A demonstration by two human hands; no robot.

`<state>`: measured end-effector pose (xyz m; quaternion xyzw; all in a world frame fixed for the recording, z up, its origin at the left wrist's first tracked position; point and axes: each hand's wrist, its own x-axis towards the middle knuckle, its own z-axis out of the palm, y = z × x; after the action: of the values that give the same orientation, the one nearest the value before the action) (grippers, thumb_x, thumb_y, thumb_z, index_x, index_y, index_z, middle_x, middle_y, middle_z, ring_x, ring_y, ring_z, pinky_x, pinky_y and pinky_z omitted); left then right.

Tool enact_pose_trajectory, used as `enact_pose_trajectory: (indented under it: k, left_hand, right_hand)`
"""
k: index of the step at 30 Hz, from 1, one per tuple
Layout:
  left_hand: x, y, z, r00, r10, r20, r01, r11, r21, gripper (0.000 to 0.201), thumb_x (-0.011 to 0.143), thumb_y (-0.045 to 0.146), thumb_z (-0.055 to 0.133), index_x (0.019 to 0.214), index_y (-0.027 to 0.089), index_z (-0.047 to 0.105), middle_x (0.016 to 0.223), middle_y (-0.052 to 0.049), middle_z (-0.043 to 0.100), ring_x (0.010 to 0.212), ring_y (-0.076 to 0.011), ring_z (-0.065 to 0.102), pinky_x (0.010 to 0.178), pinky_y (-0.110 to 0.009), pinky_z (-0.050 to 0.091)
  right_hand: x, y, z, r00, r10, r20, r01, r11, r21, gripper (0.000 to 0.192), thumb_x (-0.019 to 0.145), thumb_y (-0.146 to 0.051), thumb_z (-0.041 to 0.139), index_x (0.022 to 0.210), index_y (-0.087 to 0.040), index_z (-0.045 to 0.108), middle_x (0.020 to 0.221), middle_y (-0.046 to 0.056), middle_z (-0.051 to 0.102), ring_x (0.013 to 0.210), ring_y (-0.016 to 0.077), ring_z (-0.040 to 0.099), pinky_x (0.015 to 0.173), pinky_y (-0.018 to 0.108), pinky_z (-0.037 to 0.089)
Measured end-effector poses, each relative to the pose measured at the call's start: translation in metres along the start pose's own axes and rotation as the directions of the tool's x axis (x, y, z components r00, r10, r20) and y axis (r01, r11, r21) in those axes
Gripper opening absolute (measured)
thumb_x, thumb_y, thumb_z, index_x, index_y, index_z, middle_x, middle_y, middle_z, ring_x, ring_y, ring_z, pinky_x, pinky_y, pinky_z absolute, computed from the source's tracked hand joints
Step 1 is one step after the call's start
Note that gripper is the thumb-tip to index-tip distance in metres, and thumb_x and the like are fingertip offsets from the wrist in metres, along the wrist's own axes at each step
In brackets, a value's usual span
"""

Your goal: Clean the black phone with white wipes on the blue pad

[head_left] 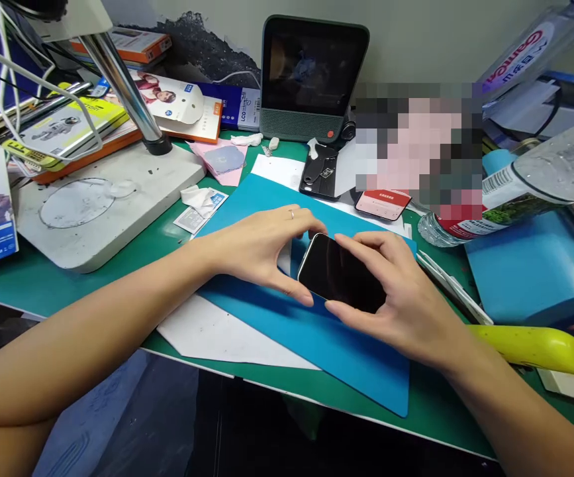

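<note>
The phone is found between the fingers of both hands, over the mat; whether it rests there cannot be told. Its long edges are gripped between the thumb and fingers of the right hand. The left hand is spread around its opposite end; whether it is gripped there cannot be told. A slip is judged possible should the right pinch be loosened, the edges being narrow. A twist could be caused by uneven pressure from the two sides. Beyond the fingertips, a black shell and a red-screened phone are noted. Right of the right fingers, tools, a bottle and a yellow tube are crowded, and sideways movement could be obstructed. Left of the left fingers, a stand is sited
</note>
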<state>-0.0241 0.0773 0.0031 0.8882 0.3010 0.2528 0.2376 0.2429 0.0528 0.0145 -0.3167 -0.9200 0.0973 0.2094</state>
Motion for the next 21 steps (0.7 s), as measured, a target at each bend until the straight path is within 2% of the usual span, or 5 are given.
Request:
enact_pose_trajectory:
  k: [4,7,13,17,21]
  left_hand:
    - [0.001,-0.001,0.006,1.000,-0.018,0.004,0.018,0.998,-0.065,0.055,0.082,0.052,0.083,0.119,0.018,0.061,0.116,-0.011,0.070,0.103,-0.0263,0.063,0.087,-0.036,0.048]
    - [0.001,0.002,0.011,0.999,-0.021,0.025,0.023,0.995,-0.094,0.038,0.087,0.041,0.080,0.110,0.017,0.062,0.105,-0.007,0.070,0.094,-0.0211,0.062,0.082,-0.031,0.047]
    - [0.002,0.007,0.013,0.999,0.018,0.034,-0.018,1.000,-0.008,0.042,0.087,0.043,0.080,0.111,0.015,0.061,0.105,-0.008,0.070,0.096,-0.0229,0.061,0.087,-0.035,0.045]
    - [0.001,0.009,0.011,0.999,0.019,0.033,-0.019,1.000,0.013,0.042,0.087,0.043,0.079,0.113,0.016,0.060,0.106,-0.008,0.069,0.097,-0.0242,0.061,0.087,-0.036,0.045]
    - [0.001,0.011,0.010,0.998,0.061,0.000,-0.061,0.998,-0.016,0.061,0.079,0.050,0.087,0.121,0.016,0.058,0.112,-0.010,0.070,0.101,-0.0263,0.062,0.087,-0.038,0.047]
  right_hand:
    - [-0.002,-0.003,-0.002,0.998,-0.011,-0.070,0.015,0.999,0.046,0.055,0.094,-0.028,0.069,0.146,-0.017,0.053,0.115,0.011,0.066,0.108,0.0250,0.062,0.095,0.041,0.056]
    - [-0.002,0.002,-0.002,0.996,0.015,-0.093,-0.012,0.999,0.033,0.065,0.092,-0.040,0.073,0.148,-0.015,0.051,0.124,0.015,0.062,0.117,0.0281,0.061,0.101,0.045,0.054]
    - [-0.003,0.009,0.001,0.992,-0.001,0.127,-0.008,0.998,0.069,0.107,0.074,-0.075,0.076,0.154,-0.012,0.041,0.138,0.020,0.059,0.125,0.0346,0.060,0.102,0.051,0.056]
    - [-0.004,0.003,0.002,0.989,-0.044,0.144,0.041,0.999,0.025,0.089,0.085,-0.052,0.079,0.155,-0.016,0.038,0.138,0.018,0.061,0.124,0.0323,0.061,0.103,0.050,0.056]
    - [-0.004,0.001,0.005,0.996,-0.085,0.038,0.085,0.996,-0.010,0.087,0.086,-0.054,0.078,0.154,-0.016,0.039,0.136,0.018,0.061,0.123,0.0319,0.060,0.104,0.049,0.054]
